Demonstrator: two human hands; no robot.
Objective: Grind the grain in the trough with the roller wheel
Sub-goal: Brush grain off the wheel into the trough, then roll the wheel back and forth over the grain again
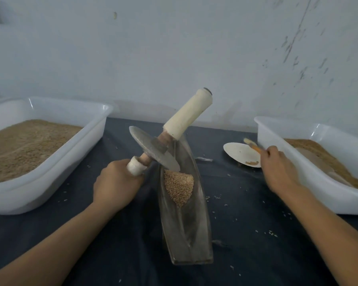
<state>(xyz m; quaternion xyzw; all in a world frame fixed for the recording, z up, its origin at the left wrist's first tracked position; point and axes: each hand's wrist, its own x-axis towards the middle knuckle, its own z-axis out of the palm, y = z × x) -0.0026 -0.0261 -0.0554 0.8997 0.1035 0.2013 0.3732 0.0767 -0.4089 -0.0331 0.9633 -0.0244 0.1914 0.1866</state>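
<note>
A long grey boat-shaped trough point(186, 230) lies on the dark table, its far end pointing away from me. A heap of tan grain point(179, 185) sits in its middle. The roller wheel point(153, 150), a grey metal disc on a wooden axle, is tilted, its lower edge touching the top of the grain. My left hand point(116, 182) grips the near cloth-wrapped handle point(135, 166). The far cream-wrapped handle point(189, 114) sticks up and to the right, free. My right hand point(277, 168) holds a small orange-handled brush point(253, 145) over a white dish point(241, 153).
A white tub point(56, 162) of tan grain stands at the left. Another white tub point(293, 168) with browner ground grain stands at the right. Loose grains lie scattered on the dark cloth point(246, 234). A pale wall rises behind the table.
</note>
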